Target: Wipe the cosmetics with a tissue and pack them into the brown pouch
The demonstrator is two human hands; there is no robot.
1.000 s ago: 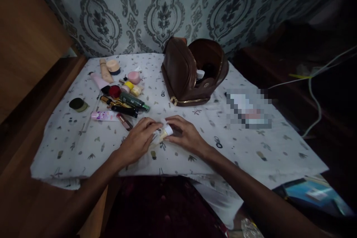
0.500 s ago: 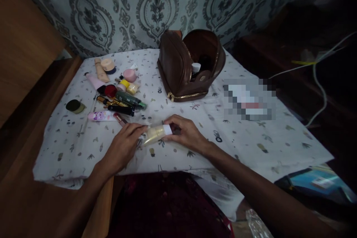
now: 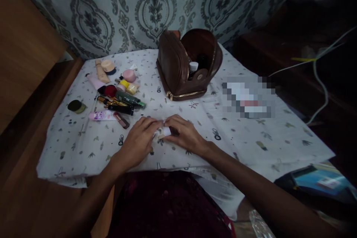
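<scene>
Both hands meet over a small pale-yellow tube with a white cap [image 3: 166, 131], just above the front of the cloth. My left hand [image 3: 141, 137] is closed round the tube's body and covers most of it. At the cap end, my right hand [image 3: 186, 134] pinches with thumb and fingers. A lip gloss tube [image 3: 121, 120] lies left of my left hand, beside a pink printed tube [image 3: 102, 115] and a black tube [image 3: 121, 109]. Behind them is a green bottle [image 3: 130, 99]. Farther back stands an open brown leather bag [image 3: 174, 68] with a white-capped item [image 3: 193, 66] inside.
A patterned white cloth [image 3: 245, 148] covers the table. Several cosmetics lie at left, among them a pink jar [image 3: 129, 75], a red round item [image 3: 111, 90] and a dark-lidded jar [image 3: 76, 106]. A blurred-out object [image 3: 249, 98] lies at right. A white cable [image 3: 320, 81] hangs beyond the edge.
My left hand has slid right along the tube, covering its yellow body and uncovering the lip gloss. My right hand has stayed at the cap end. The view has shifted slightly.
</scene>
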